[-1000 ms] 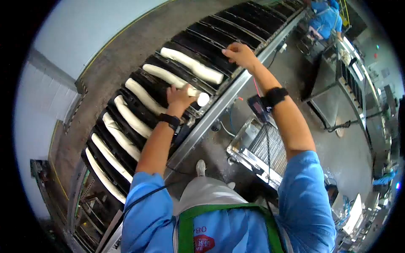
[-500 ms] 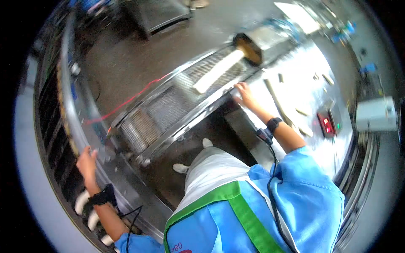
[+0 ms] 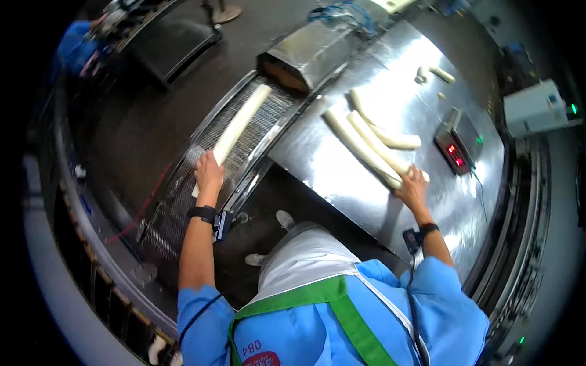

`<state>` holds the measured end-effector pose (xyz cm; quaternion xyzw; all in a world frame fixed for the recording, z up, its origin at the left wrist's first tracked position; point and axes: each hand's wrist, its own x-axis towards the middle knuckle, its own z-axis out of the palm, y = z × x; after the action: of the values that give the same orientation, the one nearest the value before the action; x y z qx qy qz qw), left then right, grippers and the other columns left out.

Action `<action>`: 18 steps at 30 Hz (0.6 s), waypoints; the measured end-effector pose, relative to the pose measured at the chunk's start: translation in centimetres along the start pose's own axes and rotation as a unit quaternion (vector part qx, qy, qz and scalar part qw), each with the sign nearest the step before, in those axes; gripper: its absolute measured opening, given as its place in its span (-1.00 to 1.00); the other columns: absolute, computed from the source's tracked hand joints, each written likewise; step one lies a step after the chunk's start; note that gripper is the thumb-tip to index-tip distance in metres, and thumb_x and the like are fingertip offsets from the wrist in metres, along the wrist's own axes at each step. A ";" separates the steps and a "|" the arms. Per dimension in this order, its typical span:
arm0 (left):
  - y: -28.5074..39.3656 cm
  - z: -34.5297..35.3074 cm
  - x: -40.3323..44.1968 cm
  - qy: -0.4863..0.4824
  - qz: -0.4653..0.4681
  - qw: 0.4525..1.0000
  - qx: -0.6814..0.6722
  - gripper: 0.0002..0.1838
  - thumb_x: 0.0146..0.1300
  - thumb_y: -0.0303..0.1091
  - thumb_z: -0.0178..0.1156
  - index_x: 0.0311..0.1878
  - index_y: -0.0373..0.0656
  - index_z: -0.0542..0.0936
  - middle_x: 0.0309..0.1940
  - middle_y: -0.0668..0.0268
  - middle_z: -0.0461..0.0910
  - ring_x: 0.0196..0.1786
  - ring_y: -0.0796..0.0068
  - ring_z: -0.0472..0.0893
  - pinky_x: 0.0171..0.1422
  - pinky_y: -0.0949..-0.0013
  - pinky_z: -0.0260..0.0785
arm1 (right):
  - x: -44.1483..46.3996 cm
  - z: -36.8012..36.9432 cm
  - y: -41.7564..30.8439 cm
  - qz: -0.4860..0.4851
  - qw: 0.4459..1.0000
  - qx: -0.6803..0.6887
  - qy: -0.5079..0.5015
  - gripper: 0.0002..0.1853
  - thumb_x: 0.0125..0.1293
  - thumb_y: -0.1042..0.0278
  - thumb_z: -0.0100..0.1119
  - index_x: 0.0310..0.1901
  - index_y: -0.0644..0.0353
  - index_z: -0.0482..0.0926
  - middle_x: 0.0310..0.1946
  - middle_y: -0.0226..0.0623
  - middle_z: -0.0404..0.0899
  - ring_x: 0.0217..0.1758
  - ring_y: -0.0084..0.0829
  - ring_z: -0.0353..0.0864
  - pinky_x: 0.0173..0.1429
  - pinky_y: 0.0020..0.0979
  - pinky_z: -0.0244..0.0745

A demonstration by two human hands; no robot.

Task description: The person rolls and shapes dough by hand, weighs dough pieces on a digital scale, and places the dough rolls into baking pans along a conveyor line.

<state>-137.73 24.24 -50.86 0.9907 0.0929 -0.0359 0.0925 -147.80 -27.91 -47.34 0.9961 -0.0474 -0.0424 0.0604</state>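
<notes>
A long pale dough roll [image 3: 242, 126] lies lengthwise on the mesh conveyor [image 3: 259, 137]. My left hand [image 3: 209, 172] is closed over its near part, and a bit of the roll shows beyond the hand. On the metal table, my right hand [image 3: 414, 186] grips the near end of a dough roll [image 3: 378, 143]. A second dough roll [image 3: 357, 146] runs close alongside it, its end next to my fingers. Behind them lies a curved dough piece [image 3: 390, 137], apart from my hand. My right fingertips are partly hidden against the dough.
A metal hood [image 3: 311, 52] covers the conveyor's far end. On the steel table [image 3: 317, 165] stands a scale with a red display [image 3: 456, 155], and small dough scraps [image 3: 436, 74] lie farther back. A curved rail [image 3: 91, 226] runs along the left. Another person's blue sleeve [image 3: 76, 46] shows at upper left.
My left hand has left the rail and taken hold of the dough roll on the conveyor. My right hand has moved from the conveyor's edge to the dough on the table. The view has shifted.
</notes>
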 end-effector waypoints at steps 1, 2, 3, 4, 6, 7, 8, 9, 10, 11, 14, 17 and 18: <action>-1.0 0.2 -0.1 -0.009 0.001 1.000 -0.013 -0.52 -0.08 -0.32 0.18 -0.05 -0.17 0.29 -0.06 0.17 0.33 0.02 0.10 0.32 -0.02 0.09 0.27 | 0.1 -0.6 0.8 0.000 1.000 -0.008 -0.014 -0.48 -0.31 0.18 0.32 -0.16 -0.06 0.47 0.20 -0.12 0.04 0.23 -0.08 0.05 0.17 -0.04 0.01; -1.6 -0.1 -0.1 -0.041 -0.007 0.999 -0.034 -0.56 -0.12 -0.37 0.18 -0.09 -0.17 0.35 -0.12 0.14 0.39 -0.03 0.10 0.37 -0.02 0.14 0.28 | 0.6 0.1 2.7 -0.034 0.999 -0.014 -0.027 -0.50 -0.28 0.14 0.29 -0.16 -0.08 0.49 0.19 -0.05 0.06 0.22 -0.08 0.06 0.16 -0.06 0.02; -2.2 0.1 0.2 -0.071 -0.025 0.992 -0.106 -0.63 -0.12 -0.37 0.17 -0.17 -0.19 0.41 -0.24 0.10 0.47 -0.15 0.08 0.45 -0.08 0.16 0.32 | 1.3 0.5 4.0 -0.039 0.999 -0.003 -0.026 -0.49 -0.26 0.10 0.27 -0.14 -0.08 0.48 0.12 -0.02 0.15 0.15 -0.09 0.16 0.15 -0.06 0.05; -3.8 2.1 0.2 -0.045 0.025 0.992 -0.118 -0.63 -0.14 -0.34 0.19 -0.19 -0.23 0.43 -0.36 0.10 0.51 -0.29 0.10 0.51 -0.18 0.20 0.35 | 2.5 1.0 4.3 -0.074 0.996 -0.046 -0.030 -0.49 -0.25 0.10 0.25 -0.13 -0.02 0.49 0.02 -0.01 0.28 0.04 -0.10 0.27 0.08 -0.11 0.15; -4.8 1.1 -1.2 -0.226 -0.029 0.806 -0.547 -0.51 -0.09 -0.22 0.18 -0.09 -0.29 0.40 -0.35 0.19 0.50 -0.35 0.37 0.50 -0.25 0.38 0.36 | 6.8 6.0 9.2 -0.150 0.979 -0.015 -0.140 -0.49 -0.23 0.05 0.25 -0.19 0.15 0.50 -0.28 0.01 0.47 -0.20 -0.09 0.41 -0.14 -0.24 0.35; -3.2 -4.3 -4.9 -0.204 -0.062 0.677 -0.704 -0.54 -0.04 -0.17 0.14 -0.11 -0.29 0.41 -0.35 0.22 0.48 -0.35 0.44 0.48 -0.27 0.41 0.37 | 8.8 7.5 10.1 -0.190 0.963 -0.075 -0.173 -0.48 -0.23 0.00 0.26 -0.25 0.21 0.52 -0.29 0.01 0.48 -0.20 -0.08 0.43 -0.15 -0.20 0.35; -4.3 -3.1 -4.1 -0.252 -0.064 0.674 -0.692 -0.54 -0.02 -0.23 0.14 -0.06 -0.29 0.37 -0.35 0.26 0.47 -0.36 0.49 0.48 -0.27 0.49 0.36 | 9.4 3.3 6.9 -0.105 0.941 -0.009 -0.323 -0.44 -0.25 -0.02 0.27 -0.25 0.28 0.51 -0.24 0.02 0.48 -0.17 -0.11 0.45 -0.15 -0.20 0.36; -4.5 -2.8 -5.1 -0.207 -0.070 0.628 -0.747 -0.54 0.00 -0.23 0.12 -0.05 -0.30 0.35 -0.31 0.24 0.47 -0.32 0.48 0.48 -0.29 0.47 0.38 | 10.1 3.2 6.8 -0.089 0.947 -0.020 -0.308 -0.44 -0.23 -0.01 0.26 -0.24 0.28 0.50 -0.24 0.00 0.47 -0.17 -0.12 0.45 -0.14 -0.21 0.36; -4.8 -6.5 -8.0 -0.143 0.019 0.704 -0.695 -0.55 0.01 -0.23 0.10 -0.04 -0.27 0.34 -0.29 0.21 0.46 -0.31 0.47 0.48 -0.30 0.46 0.39 | 11.1 3.2 6.2 -0.088 0.956 -0.016 -0.281 -0.44 -0.22 -0.01 0.26 -0.23 0.28 0.49 -0.23 -0.01 0.47 -0.17 -0.13 0.44 -0.14 -0.22 0.35; -4.9 -6.9 -8.0 -0.151 0.017 0.675 -0.722 -0.55 0.02 -0.23 0.09 -0.03 -0.24 0.33 -0.26 0.19 0.44 -0.29 0.46 0.47 -0.30 0.44 0.39 | 11.4 2.7 5.6 -0.077 0.963 0.002 -0.259 -0.44 -0.21 0.00 0.25 -0.22 0.28 0.49 -0.23 -0.02 0.46 -0.17 -0.14 0.44 -0.14 -0.23 0.35; -4.8 -6.5 -8.1 -0.185 -0.092 0.502 -0.840 -0.54 0.00 -0.25 0.06 0.01 -0.15 0.29 -0.22 0.15 0.39 -0.26 0.39 0.46 -0.32 0.39 0.41 | 11.0 2.3 1.4 -0.056 0.966 0.095 -0.233 -0.44 -0.18 0.01 0.23 -0.19 0.28 0.46 -0.21 -0.05 0.45 -0.16 -0.18 0.43 -0.14 -0.26 0.35; -5.9 -11.6 -11.9 -0.081 -0.101 0.502 -0.855 -0.58 -0.08 -0.23 0.06 -0.09 -0.12 0.35 -0.33 0.20 0.41 -0.37 0.40 0.44 -0.41 0.35 0.36 | 8.7 2.6 -3.9 -0.046 0.944 0.227 -0.234 -0.45 -0.15 0.03 0.21 -0.16 0.28 0.44 -0.20 -0.08 0.44 -0.15 -0.22 0.42 -0.13 -0.28 0.34; -7.1 -12.2 -13.0 -0.053 -0.094 0.491 -0.864 -0.57 -0.10 -0.25 0.07 -0.08 -0.11 0.34 -0.33 0.21 0.40 -0.36 0.40 0.44 -0.40 0.34 0.36 | 7.7 2.2 -5.9 -0.045 0.933 0.266 -0.239 -0.45 -0.13 0.03 0.21 -0.15 0.28 0.44 -0.19 -0.09 0.43 -0.15 -0.23 0.41 -0.13 -0.29 0.34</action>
<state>-151.19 31.11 -39.01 0.3963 0.1654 0.0018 0.9031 -139.83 -23.13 -50.89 0.9374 -0.0246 -0.2676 -0.2215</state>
